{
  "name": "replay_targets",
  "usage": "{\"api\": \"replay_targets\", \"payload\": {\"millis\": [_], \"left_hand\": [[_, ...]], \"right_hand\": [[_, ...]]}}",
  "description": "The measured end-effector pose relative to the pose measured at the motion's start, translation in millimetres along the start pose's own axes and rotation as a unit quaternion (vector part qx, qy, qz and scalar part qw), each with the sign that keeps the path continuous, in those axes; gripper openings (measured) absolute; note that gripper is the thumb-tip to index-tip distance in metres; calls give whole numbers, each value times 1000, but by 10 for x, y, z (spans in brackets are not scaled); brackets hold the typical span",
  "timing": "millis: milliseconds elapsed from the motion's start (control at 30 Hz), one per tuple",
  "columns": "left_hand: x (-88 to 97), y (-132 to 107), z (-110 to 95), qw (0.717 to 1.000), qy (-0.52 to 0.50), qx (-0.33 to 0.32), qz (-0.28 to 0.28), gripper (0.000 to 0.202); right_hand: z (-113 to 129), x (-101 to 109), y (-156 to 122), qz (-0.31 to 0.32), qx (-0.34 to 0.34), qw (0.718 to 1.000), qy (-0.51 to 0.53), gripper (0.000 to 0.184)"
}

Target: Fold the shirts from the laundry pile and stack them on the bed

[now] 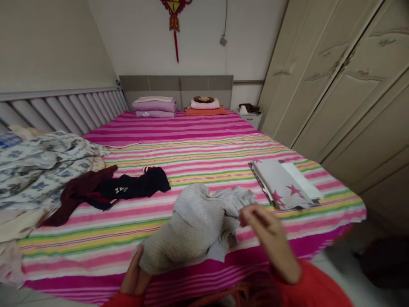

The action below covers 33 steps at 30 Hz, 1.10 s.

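A light grey ribbed knit garment [198,221] lies bunched near the front edge of the bed, its far right end crumpled into folds. At its lower left corner, my left hand [136,273] grips the fabric, with the thumb showing on the edge and the other fingers partly hidden by cloth. My right hand [266,230], slightly blurred, has its fingers curled together on the garment's right end. To the right of the garment lies a flat folded stack of cloth [284,183], grey with pink stars on top.
A dark navy garment with white letters [131,185] and a maroon one [75,194] lie left, beside a heap of floral cloth [47,162]. Folded bedding [155,106] and a pink pillow [204,103] sit by the headboard [204,87]. Wardrobes [338,76] line the right.
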State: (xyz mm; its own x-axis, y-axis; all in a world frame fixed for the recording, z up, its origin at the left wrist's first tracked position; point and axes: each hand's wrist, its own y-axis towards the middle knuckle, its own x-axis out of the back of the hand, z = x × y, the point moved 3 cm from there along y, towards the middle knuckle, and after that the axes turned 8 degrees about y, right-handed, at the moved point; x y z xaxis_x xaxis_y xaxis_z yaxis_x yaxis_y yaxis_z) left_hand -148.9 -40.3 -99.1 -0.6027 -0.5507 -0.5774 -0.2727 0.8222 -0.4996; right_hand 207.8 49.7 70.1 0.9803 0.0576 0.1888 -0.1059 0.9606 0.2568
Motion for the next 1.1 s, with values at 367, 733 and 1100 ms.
{"api": "replay_targets", "payload": {"millis": [367,733,1100], "left_hand": [[-830,-300,189,983,3,176,57,29],[-714,-635,-1212,992,-73,-91,42,45],[-383,-309,-436,991,-85,-48,-87,50]], "right_hand": [[-1339,-687,-329,66,-451,885,92,55],[-959,-290,2,-51,-350,840,411,20],[-352,724,-15,-61,-169,879,441,37]]}}
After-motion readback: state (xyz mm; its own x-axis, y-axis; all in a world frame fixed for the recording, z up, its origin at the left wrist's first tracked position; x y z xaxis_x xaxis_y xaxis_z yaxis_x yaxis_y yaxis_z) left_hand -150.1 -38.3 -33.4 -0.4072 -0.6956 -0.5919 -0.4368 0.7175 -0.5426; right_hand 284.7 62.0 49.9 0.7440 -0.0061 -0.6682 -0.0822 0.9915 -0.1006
